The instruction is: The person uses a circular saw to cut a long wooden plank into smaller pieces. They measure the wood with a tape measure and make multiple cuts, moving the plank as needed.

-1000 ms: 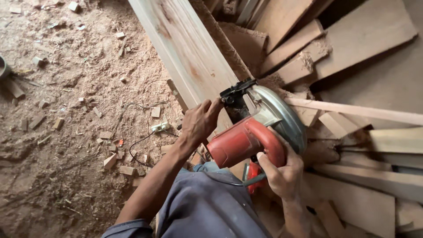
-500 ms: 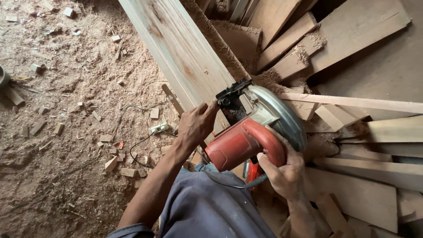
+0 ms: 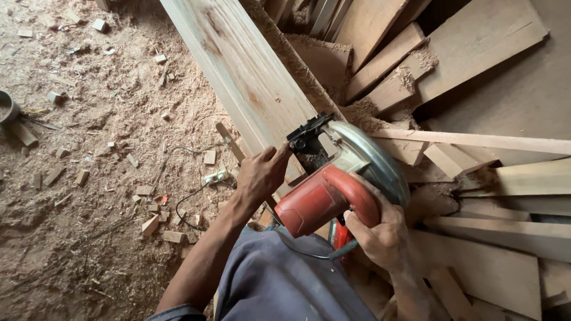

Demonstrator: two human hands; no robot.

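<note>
Circular saw (image 3: 339, 178) on the long plank (image 3: 250, 77), scattered offcuts (image 3: 148, 208) to its left, stacked boards (image 3: 476, 196) right.

**Bare forearms and grey-blue clothing, seen from above**

Two bare arms come up from the bottom edge. The left hand (image 3: 260, 176) and right hand (image 3: 380, 233) wear no gloves, rings or watch. Below the left hand, the forearm is uncovered down to a grey-blue sleeve edge. Between the two arms lies creased grey-blue fabric, plain and unmarked.
</note>
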